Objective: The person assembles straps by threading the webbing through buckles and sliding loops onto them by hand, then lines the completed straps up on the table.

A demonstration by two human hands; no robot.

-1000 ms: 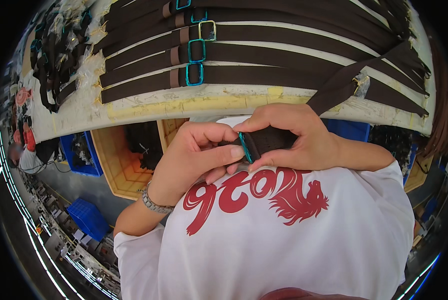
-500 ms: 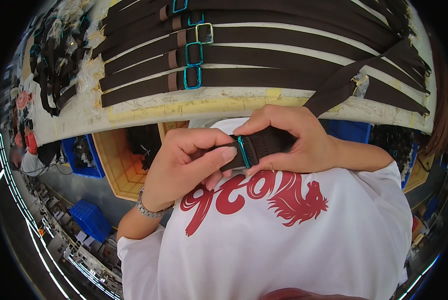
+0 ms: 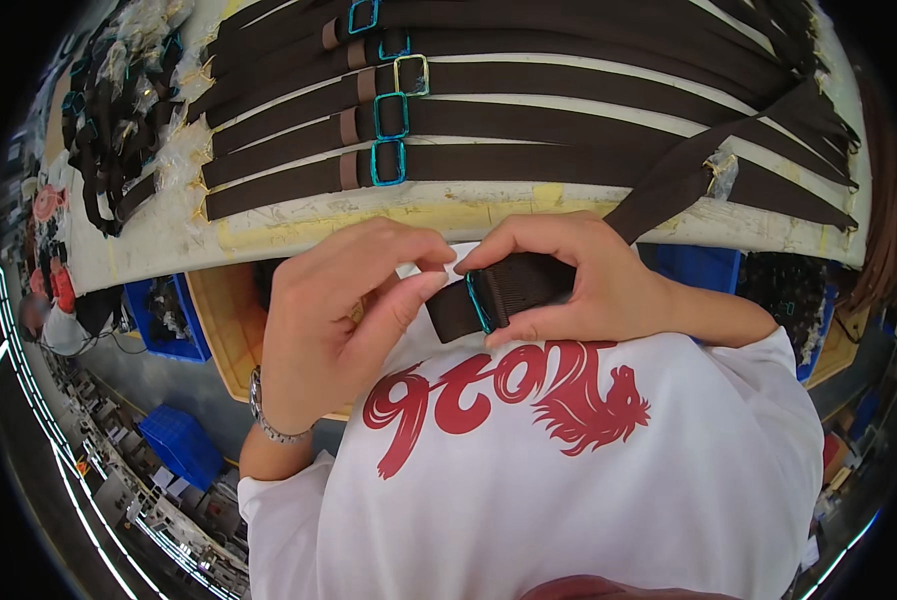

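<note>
Lying crosswise before the shirt (image 3: 568,500), the dark strap (image 3: 452,313) is being clamped near its teal buckle (image 3: 478,300) by the right hand (image 3: 608,283); its short end is being pointed left, just beside the left hand (image 3: 330,315), whose fingertips (image 3: 432,283) are being held apart, seemingly empty.

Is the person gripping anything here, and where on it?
Yes: the right hand holds a dark strap between thumb and fingers, just beside its teal buckle. The left hand shows nothing in its grasp.
</note>
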